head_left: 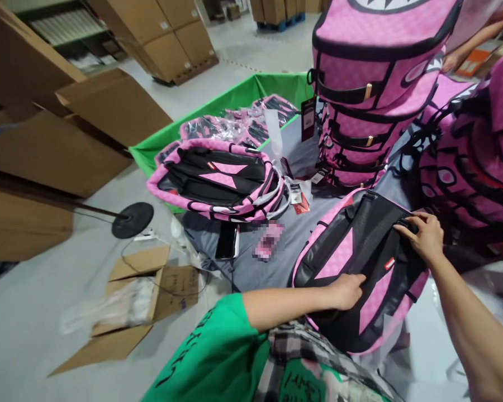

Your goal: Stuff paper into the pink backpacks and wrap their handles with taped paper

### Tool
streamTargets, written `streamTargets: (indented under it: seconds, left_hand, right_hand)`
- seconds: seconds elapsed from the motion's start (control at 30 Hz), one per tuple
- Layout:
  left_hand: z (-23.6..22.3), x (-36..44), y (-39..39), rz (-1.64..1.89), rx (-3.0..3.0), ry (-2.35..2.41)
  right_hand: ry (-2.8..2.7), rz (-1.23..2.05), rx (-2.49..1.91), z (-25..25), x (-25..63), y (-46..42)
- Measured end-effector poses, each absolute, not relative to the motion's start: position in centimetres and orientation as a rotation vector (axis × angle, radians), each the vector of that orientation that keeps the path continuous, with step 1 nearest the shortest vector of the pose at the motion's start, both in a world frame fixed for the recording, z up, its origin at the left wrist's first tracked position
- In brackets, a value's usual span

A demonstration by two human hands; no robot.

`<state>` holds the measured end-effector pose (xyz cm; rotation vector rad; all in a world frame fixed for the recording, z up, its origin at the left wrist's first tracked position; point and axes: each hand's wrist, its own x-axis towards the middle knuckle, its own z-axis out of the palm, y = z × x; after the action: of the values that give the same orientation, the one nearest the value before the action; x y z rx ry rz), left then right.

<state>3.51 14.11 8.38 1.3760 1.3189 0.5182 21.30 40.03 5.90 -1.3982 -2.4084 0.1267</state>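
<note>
A pink and black backpack [360,262] lies back-side up on the grey table [289,234] in front of me. My left hand [347,290] rests on its lower black strap panel, fingers curled over the edge. My right hand [421,234] pinches the black top handle or zipper area at the bag's upper right. A second identical backpack [218,181] lies flat further left on the table. A tall stack of the same pink backpacks [373,89] rises at the back right, with more piled at the right edge [473,145].
A green bin [218,109] holds bagged backpacks behind the table. Cardboard boxes [62,139] stand at left, an open flat carton [142,296] lies on the floor, and a black round stand base [133,219] is nearby. Hang tags [299,201] and a dark phone-like slab [227,240] lie on the table.
</note>
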Motion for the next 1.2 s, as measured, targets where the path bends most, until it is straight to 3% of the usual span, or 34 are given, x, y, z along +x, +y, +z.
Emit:
streamTargets:
  seconds: [0.17,0.27,0.4,0.53,0.77,0.97,1.2]
  left_hand:
    - [11.7,1.8,14.4,0.353,1.926,1.145]
    - [12.8,-1.9,18.1,0.449,2.039,1.294]
    - [10.7,-7.2,29.7,0.710,2.053,1.664]
    - [7.0,-7.2,38.0,0.585,2.105,1.778]
    - [2.7,-5.6,31.9,0.771,2.269,1.655]
    - [-1.1,-5.3,27.4,0.661,2.290,1.699]
    - [-5.0,-4.8,34.7,0.357,2.308,1.615]
  right_hand:
    - [-2.302,0.096,-1.500,4.7,20.9,38.2]
    - [-2.236,0.141,-1.491,4.2,20.7,37.1]
    - [-2.176,0.092,-1.472,3.5,20.2,36.7]
    - [-2.109,0.155,-1.320,3.1,19.9,36.1]
    - [-2.005,0.205,-1.222,1.5,19.7,31.1]
    - [-2.196,0.264,-1.257,0.2,21.4,27.7]
    - [-2.368,0.301,-1.531,-3.1,20.5,31.8]
